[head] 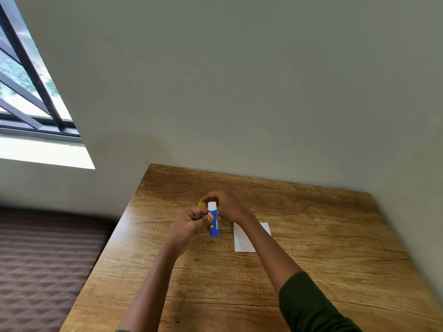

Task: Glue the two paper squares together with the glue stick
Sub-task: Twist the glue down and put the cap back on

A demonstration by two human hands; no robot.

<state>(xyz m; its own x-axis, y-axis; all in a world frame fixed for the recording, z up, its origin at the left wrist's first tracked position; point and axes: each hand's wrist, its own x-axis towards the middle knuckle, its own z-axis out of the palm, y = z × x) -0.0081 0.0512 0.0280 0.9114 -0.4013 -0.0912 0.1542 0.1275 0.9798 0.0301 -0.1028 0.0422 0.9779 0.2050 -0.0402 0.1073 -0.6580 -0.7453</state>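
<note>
There is one view only, taken from the person's head, looking forward and down across the brown wood-grain surface (323,248) toward the plain grey wall (239,80) behind it. The frame is tilted, so the far edge of the surface slopes down to the right. The wide lens also takes in a black-barred window (28,75) at upper left and a brown quilted bed (43,259) at lower left. Both forearms reach in from the bottom edge, near the lens.
</note>
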